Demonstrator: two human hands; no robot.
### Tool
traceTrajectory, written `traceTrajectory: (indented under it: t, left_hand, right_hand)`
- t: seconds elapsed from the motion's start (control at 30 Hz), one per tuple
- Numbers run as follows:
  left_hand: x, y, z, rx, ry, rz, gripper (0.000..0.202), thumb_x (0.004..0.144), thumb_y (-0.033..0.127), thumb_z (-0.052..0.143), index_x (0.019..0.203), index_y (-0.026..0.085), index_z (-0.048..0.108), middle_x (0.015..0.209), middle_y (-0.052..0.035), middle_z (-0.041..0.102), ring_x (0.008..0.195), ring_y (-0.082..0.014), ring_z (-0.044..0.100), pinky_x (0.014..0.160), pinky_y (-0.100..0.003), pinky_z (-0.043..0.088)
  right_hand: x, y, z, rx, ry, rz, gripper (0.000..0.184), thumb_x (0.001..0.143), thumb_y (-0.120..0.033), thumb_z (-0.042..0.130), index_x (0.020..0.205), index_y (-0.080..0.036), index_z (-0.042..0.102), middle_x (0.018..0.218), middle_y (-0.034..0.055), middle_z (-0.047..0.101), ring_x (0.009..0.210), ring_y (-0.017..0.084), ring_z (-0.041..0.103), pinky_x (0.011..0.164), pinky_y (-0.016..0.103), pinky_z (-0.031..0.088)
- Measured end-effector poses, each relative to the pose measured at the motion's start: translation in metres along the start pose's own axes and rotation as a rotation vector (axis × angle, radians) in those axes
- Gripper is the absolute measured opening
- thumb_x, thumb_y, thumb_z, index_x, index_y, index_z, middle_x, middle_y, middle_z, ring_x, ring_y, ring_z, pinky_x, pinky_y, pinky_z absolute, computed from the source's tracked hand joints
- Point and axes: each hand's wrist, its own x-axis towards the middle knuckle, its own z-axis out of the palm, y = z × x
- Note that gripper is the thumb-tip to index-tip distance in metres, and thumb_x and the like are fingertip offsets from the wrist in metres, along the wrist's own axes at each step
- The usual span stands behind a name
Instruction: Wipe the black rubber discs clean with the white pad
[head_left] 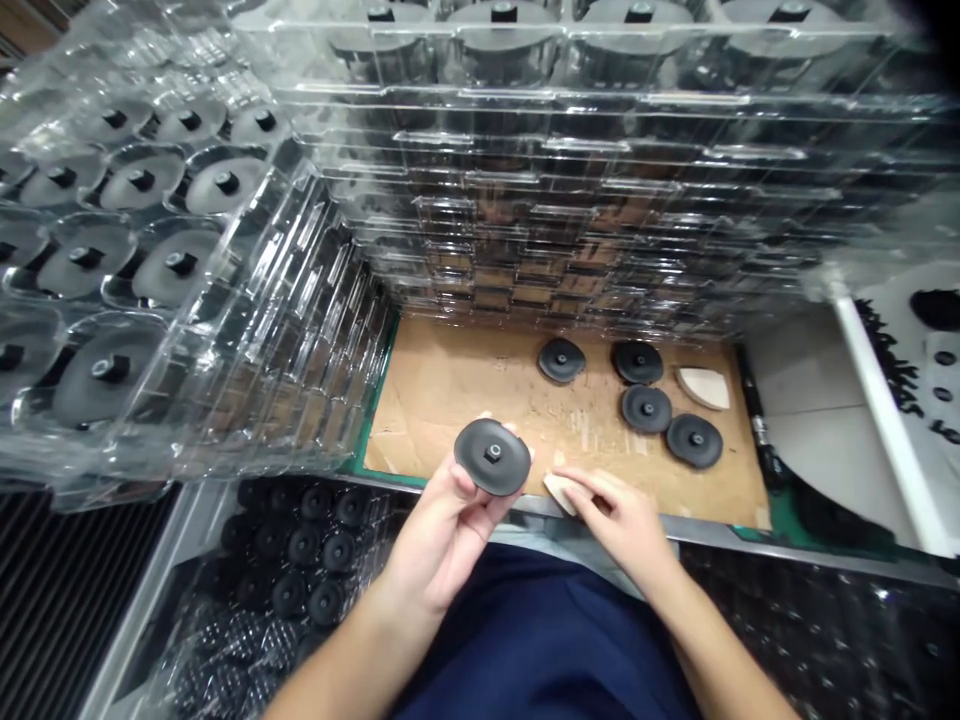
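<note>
My left hand [450, 525] grips a dark rounded disc [491, 457] by its edges, its short central stub facing up. To the right, near the front edge of the cardboard-covered bench, my right hand [619, 515] pinches a small pale wedge-shaped piece [559, 492]; its fingers hide part of it. On the cardboard [450, 390] lie several like discs, among them a single one [562, 360] at the back and another [694, 441] at the right. A second pale wedge [703, 388] rests beside them.
Tall stacks of clear plastic trays [540, 200] rise behind the bench, with more trays of discs [135, 270] at the left. Below the front edge, a lower tray [300, 560] holds several dark discs. A white panel [892, 430] borders the right side.
</note>
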Motion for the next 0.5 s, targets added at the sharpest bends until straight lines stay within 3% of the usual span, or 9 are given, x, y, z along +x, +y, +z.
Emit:
traceTrajectory:
  t: [0.13,0.2,0.27,0.33,0.4,0.43,0.5]
  left_hand:
    - [-0.001,-0.006,0.004,0.046,-0.043,0.019,0.068,0.058,0.035,0.082,0.121,0.025,0.059,0.11,-0.0047,0.069,0.103,-0.0203,0.064,0.087,-0.027,0.052]
    - [-0.003,-0.008,0.006,0.077,-0.072,0.038,0.064,0.062,0.034,0.08,0.121,0.024,0.058,0.112,-0.0049,0.068,0.105,-0.02,0.062,0.088,-0.026,0.051]
    - [-0.004,-0.008,0.007,0.118,-0.089,0.046,0.06,0.066,0.031,0.077,0.123,0.025,0.057,0.113,-0.0055,0.068,0.105,-0.0205,0.062,0.088,-0.026,0.051]
    - [-0.005,-0.006,0.007,0.16,-0.068,0.05,0.058,0.065,0.027,0.078,0.12,0.026,0.059,0.11,-0.0041,0.069,0.101,-0.0198,0.064,0.087,-0.026,0.051]
    - [-0.006,-0.006,0.008,0.18,-0.032,0.058,0.055,0.061,0.025,0.081,0.113,0.026,0.063,0.103,-0.0012,0.07,0.093,-0.0169,0.065,0.082,-0.022,0.052]
    - [-0.006,-0.007,0.01,0.185,-0.029,0.048,0.052,0.06,0.026,0.082,0.109,0.026,0.065,0.099,-0.0004,0.071,0.089,-0.0157,0.066,0.079,-0.021,0.052]
    - [-0.006,-0.008,0.014,0.188,-0.058,0.01,0.045,0.06,0.031,0.081,0.101,0.022,0.068,0.094,-0.0016,0.071,0.086,-0.0158,0.066,0.076,-0.021,0.053]
  right_hand:
    - [0.007,-0.06,-0.017,0.033,0.084,-0.045,0.023,0.089,-0.031,0.052,0.105,-0.024,0.067,0.106,0.0028,0.071,0.093,0.018,0.066,0.069,0.026,0.052]
    - [0.011,-0.097,-0.024,0.066,0.161,-0.263,0.023,0.09,-0.023,0.051,0.11,-0.022,0.064,0.106,0.0031,0.07,0.093,0.017,0.064,0.076,0.027,0.05]
    - [0.011,-0.122,-0.024,0.047,0.141,-0.475,0.025,0.09,-0.016,0.047,0.111,-0.015,0.062,0.101,0.0069,0.07,0.089,0.018,0.063,0.079,0.03,0.049]
    - [0.01,-0.131,-0.023,0.034,0.02,-0.52,0.024,0.09,-0.013,0.045,0.108,-0.012,0.062,0.093,0.0077,0.07,0.083,0.018,0.063,0.076,0.031,0.048]
    - [0.009,-0.129,-0.021,0.023,-0.113,-0.467,0.02,0.09,-0.012,0.046,0.1,-0.015,0.064,0.086,0.0047,0.069,0.075,0.016,0.061,0.07,0.029,0.048]
    - [0.01,-0.128,-0.02,0.007,-0.136,-0.454,0.019,0.089,-0.012,0.047,0.097,-0.016,0.064,0.084,0.0038,0.069,0.073,0.016,0.061,0.067,0.028,0.047]
    - [0.011,-0.126,-0.02,-0.034,-0.033,-0.48,0.02,0.09,-0.012,0.046,0.097,-0.013,0.064,0.087,0.0063,0.069,0.075,0.018,0.06,0.068,0.03,0.046]
